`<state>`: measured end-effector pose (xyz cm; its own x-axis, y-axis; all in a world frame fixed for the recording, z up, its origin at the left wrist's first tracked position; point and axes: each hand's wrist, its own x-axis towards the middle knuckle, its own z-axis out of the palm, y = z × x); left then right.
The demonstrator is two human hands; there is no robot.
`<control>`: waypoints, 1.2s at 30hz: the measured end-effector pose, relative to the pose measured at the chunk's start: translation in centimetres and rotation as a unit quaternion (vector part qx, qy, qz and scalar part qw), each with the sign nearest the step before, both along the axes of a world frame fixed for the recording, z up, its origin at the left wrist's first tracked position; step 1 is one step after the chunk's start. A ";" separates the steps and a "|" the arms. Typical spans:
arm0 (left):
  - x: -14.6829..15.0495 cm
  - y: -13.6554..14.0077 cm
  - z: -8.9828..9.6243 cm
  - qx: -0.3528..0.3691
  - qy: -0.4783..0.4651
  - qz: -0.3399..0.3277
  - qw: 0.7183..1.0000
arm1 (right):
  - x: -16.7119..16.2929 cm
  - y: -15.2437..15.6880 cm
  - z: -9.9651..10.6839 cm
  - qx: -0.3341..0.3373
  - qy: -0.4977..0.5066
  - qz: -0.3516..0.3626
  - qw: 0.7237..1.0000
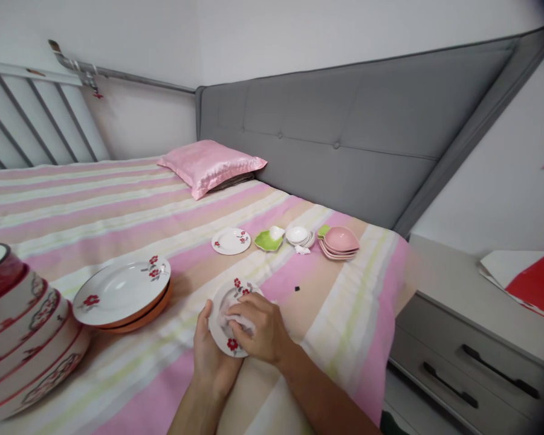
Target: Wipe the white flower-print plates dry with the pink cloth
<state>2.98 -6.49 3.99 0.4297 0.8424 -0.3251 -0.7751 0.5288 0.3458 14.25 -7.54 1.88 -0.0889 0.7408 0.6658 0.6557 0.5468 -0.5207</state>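
My left hand (208, 356) supports a small white plate (217, 314) with red flowers from below and at its left rim, the thumb along the edge. Over the plate's middle, my right hand (260, 329) is closed on a crumpled white tissue (241, 318) pressed against its surface. The fingers partly cover the tissue and the plate's right side. Beyond it lies another small flowered plate (231, 241). To its right are a green leaf-shaped dish (268, 240), a stack of small white dishes (298, 235) and a stack of pink dishes (341, 240).
Larger flowered plates (122, 290) are stacked on the striped bed (154, 386), beside tall stacked bowls (27, 350) at far left. A pink pillow (212, 163) rests near the grey headboard (317, 121). A drawer cabinet (471, 338) stands at right. A tiny black piece (297, 289) lies on the sheet.
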 end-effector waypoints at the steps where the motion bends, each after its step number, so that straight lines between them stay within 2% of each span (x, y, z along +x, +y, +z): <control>1: 0.1 -0.1 0.1 0.002 0.002 0.005 1.000 | 0.0 0.1 0.0 0.011 0.007 -0.007 1.000; 5: 0.6 -0.4 0.7 -0.002 0.017 0.021 1.000 | 0.0 0.2 0.1 0.038 0.026 -0.041 0.998; 10: 1.0 -0.7 1.4 -0.009 0.046 0.034 0.998 | 0.1 0.2 0.0 0.032 0.056 -0.104 0.992; 15: 1.0 -0.8 1.6 -0.020 0.028 0.027 0.999 | 0.2 0.5 -0.2 0.022 0.080 -0.168 0.982; 24: 0.8 -0.8 1.4 -0.013 0.040 0.039 0.998 | 0.3 0.6 -0.4 -0.011 0.096 -0.208 0.973; 30: 0.2 -0.5 1.3 -0.010 0.025 0.067 0.997 | 0.3 0.6 -0.6 -0.063 0.077 -0.190 0.977; 36: -0.5 0.4 1.0 0.011 -0.004 0.113 0.994 | 0.3 0.3 -0.3 -0.088 0.040 -0.086 0.992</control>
<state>2.45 -6.11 4.95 0.2321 0.9243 -0.3030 -0.8758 0.3341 0.3483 14.51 -7.26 1.58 0.0972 0.8454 0.5253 0.6844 0.3264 -0.6520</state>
